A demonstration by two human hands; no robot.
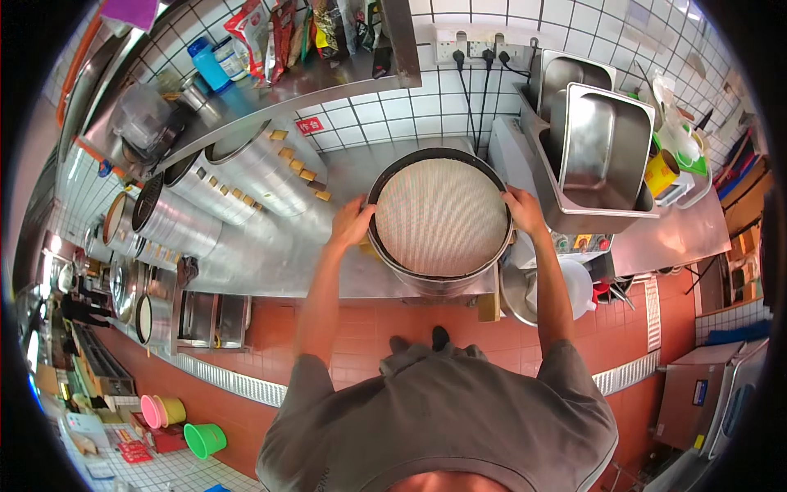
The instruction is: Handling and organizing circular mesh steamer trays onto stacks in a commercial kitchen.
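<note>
Before me, over the front of the steel worktop, is a stack of round metal steamer trays [424,281], topped by one with a pale mesh liner [441,215] and a dark rim. At its left edge, my left hand [355,222] grips the rim. My right hand [521,210] grips the opposite side, thumb near the rim. Further stacks of round metal trays [258,172] with small yellowish tabs stand to the left on the same worktop [350,166].
Nested steel food pans [605,147] rest on a machine to the right. A steel shelf [295,98] with packets and bottles overhangs the upper left. Black plugs [487,58] sit in wall sockets. Green bucket [205,440] and pink bucket [154,411] stand lower left. A distant person is at far left.
</note>
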